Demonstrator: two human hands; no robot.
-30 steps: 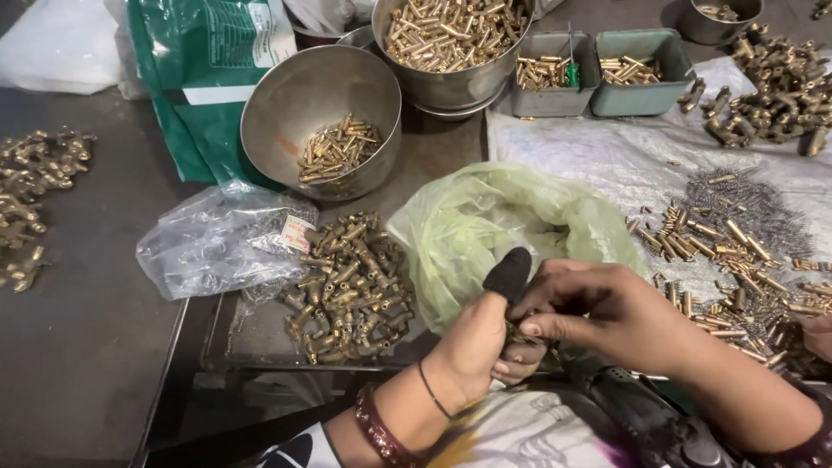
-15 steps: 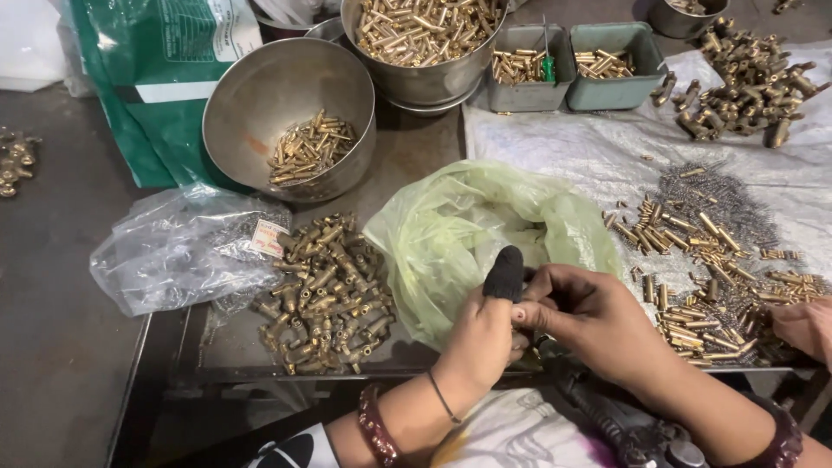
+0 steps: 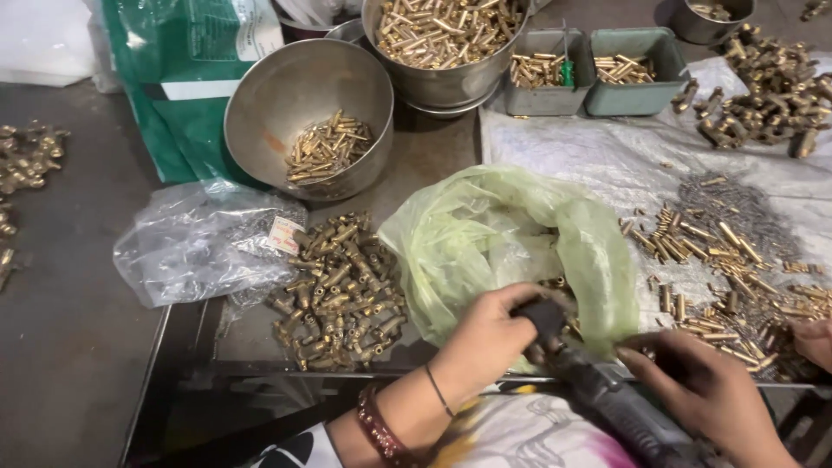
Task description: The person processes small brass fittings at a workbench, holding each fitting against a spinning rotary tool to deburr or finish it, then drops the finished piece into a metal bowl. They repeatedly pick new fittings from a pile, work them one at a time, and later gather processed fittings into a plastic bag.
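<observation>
My left hand (image 3: 485, 340) is closed around the front end of a black hand-held power tool (image 3: 607, 400), which lies slanted across my lap toward the lower right. My right hand (image 3: 704, 392) sits curled beside the tool's body, its fingertips pointing left; whether it holds anything is hidden. Both hands are at the near edge of a crumpled pale green plastic bag (image 3: 511, 234). A few brass pieces show at the bag's mouth, just past my left fingers. A heap of short brass fittings (image 3: 342, 286) lies left of the bag.
A steel bowl (image 3: 303, 113) with some brass pieces, a big steel pot (image 3: 442, 43) full of them and two grey trays (image 3: 633, 69) stand at the back. Loose brass pins (image 3: 711, 251) cover the white sheet on the right. Another person's hand (image 3: 815, 340) shows at the right edge.
The tool has tipped down from upright to lying across my lap. My right hand has drawn back to the right, away from the tool's tip. The camera has shifted slightly.
</observation>
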